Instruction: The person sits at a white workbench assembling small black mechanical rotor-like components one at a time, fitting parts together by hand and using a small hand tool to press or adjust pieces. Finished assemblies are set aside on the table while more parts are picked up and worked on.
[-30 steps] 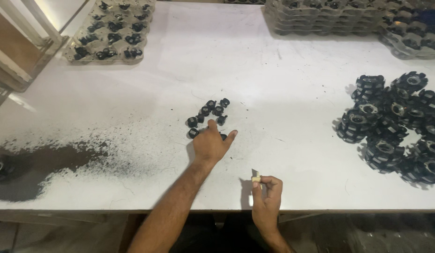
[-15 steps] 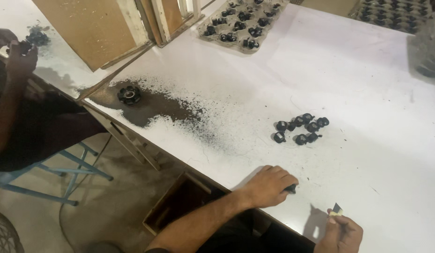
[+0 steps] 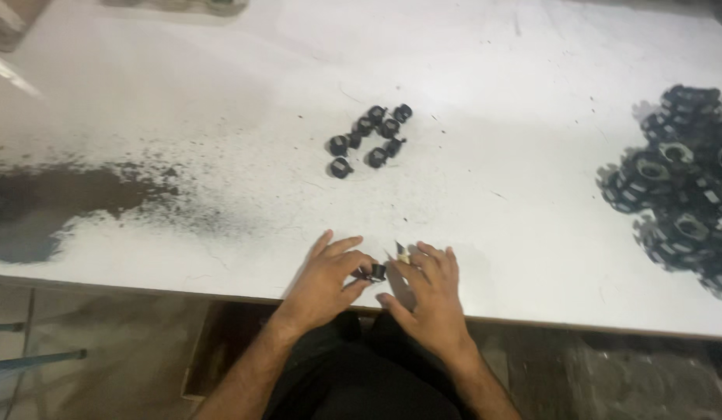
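My left hand rests near the front edge of the white table and pinches a small black ring-shaped part between thumb and fingers. Right beside it, my right hand grips a small blade tool with a pale handle, its tip close to the part. A cluster of several similar small black parts lies on the table farther back, a forearm's length from both hands.
A pile of larger black toothed round parts sits at the right edge. Dark powder and shavings spread over the table's left side. A tray shows at the far edge. Floor lies below the front edge.
The view has swung back from the left to the table in front. My left hand, earlier flat at the table edge, now holds a small black part against my right hand's tool.
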